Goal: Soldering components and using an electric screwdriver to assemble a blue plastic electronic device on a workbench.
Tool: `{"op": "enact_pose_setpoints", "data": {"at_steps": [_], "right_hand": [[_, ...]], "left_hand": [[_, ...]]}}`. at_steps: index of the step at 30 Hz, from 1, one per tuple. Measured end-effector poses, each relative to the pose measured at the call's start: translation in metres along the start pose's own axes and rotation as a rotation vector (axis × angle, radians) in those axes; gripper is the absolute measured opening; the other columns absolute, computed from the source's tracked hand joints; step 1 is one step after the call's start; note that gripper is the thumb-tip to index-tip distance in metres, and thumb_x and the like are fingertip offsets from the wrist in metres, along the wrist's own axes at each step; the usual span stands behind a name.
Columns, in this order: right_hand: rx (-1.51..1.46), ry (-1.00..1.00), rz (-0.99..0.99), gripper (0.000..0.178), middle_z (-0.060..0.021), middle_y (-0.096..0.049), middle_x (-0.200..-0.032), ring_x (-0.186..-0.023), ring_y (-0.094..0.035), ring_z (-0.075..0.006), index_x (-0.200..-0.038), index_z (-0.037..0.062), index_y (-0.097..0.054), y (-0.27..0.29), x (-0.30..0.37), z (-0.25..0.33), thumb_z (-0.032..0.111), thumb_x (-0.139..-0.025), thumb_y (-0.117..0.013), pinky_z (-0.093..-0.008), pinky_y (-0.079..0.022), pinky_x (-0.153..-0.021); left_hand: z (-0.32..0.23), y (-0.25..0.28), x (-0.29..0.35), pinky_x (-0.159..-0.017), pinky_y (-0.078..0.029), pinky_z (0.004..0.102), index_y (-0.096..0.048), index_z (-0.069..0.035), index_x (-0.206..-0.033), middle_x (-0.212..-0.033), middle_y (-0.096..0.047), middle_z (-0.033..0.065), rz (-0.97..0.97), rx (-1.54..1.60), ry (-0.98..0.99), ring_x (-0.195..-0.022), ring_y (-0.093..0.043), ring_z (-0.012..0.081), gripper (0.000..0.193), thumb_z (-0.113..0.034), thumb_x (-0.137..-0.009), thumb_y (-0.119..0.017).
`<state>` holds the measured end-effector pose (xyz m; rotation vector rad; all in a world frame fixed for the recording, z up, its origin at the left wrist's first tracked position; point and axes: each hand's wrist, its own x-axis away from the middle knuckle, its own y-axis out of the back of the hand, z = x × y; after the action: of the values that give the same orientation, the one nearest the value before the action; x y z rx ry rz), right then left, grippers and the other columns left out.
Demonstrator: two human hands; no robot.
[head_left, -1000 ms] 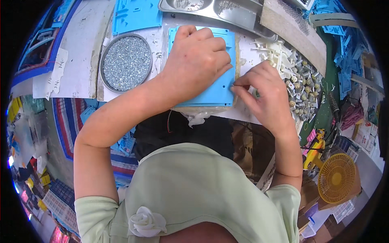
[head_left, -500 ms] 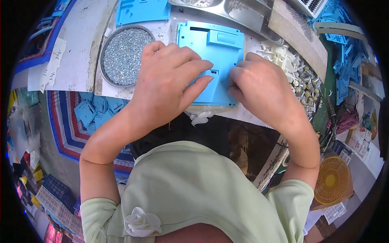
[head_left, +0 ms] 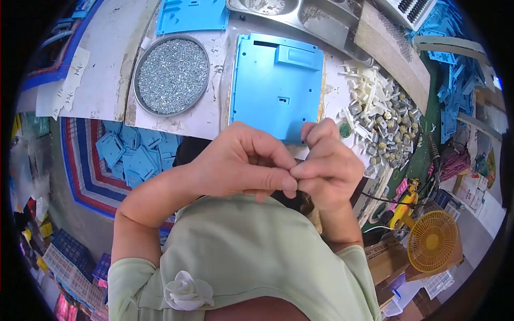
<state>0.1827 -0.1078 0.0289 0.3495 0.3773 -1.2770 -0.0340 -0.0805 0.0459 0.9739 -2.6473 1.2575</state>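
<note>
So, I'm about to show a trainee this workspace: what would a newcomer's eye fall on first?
Probably the bright blue panel in the upper middle, just beyond the hands. To its left stands a round dish full of small shiny metal pieces. Nearer the body, the left hand and right hand have their fingertips close together; anything between them is too hidden to tell.

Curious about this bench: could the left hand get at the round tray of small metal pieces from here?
Probably yes: the round tray sits uncovered, ahead and to the left of the left hand, nothing visible between them. That hand seems to touch the right hand, though.
</note>
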Motion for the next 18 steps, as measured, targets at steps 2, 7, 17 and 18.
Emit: {"op": "enact_pose_setpoints", "data": {"at_steps": [2,7,17,18], "right_hand": [[0.073,0.065,-0.039,0.034,-0.0024,-0.061,-0.078,-0.078,-0.048,-0.0231,-0.102,0.0037,-0.080,-0.005,0.006,0.001,0.010,-0.070,-0.089,-0.0370,-0.043,-0.070],[0.489,0.136,-0.015,0.046,-0.0037,-0.060,-0.080,-0.077,-0.049,-0.0243,-0.114,0.0007,-0.077,-0.011,0.006,0.009,0.011,-0.070,-0.086,-0.0374,-0.043,-0.067],[0.158,0.145,-0.551,0.036,-0.0116,-0.068,-0.103,-0.092,-0.064,-0.0246,-0.126,-0.0005,-0.062,0.125,-0.180,-0.013,0.018,-0.095,-0.066,-0.0406,-0.053,-0.084],[0.080,0.140,-0.531,0.034,-0.0126,-0.069,-0.107,-0.096,-0.066,-0.0253,-0.127,-0.0007,-0.060,0.143,-0.215,-0.018,0.018,-0.099,-0.062,-0.0421,-0.054,-0.088]], "left_hand": [[0.004,-0.001,0.001,-0.050,-0.044,0.0198,-0.076,0.001,-0.097,-0.084,-0.076,0.0062,-0.005,0.044,-0.031,-0.060,-0.061,0.0056,0.010,-0.008,-0.092,-0.078],[0.011,-0.009,0.000,-0.051,-0.046,0.0214,-0.072,0.001,-0.089,-0.083,-0.073,0.0038,-0.180,0.118,-0.187,-0.062,-0.062,0.0063,0.009,-0.005,-0.094,-0.074],[-0.003,0.025,-0.010,-0.055,-0.047,0.0266,-0.071,-0.002,-0.092,-0.080,-0.068,0.0072,-0.433,-1.142,-0.828,-0.060,-0.059,0.0140,0.016,0.007,-0.078,-0.074],[-0.003,0.025,-0.012,-0.055,-0.047,0.0271,-0.071,-0.002,-0.092,-0.080,-0.068,0.0072,-0.419,-1.160,-0.857,-0.061,-0.060,0.0145,0.017,0.007,-0.078,-0.075]]}}
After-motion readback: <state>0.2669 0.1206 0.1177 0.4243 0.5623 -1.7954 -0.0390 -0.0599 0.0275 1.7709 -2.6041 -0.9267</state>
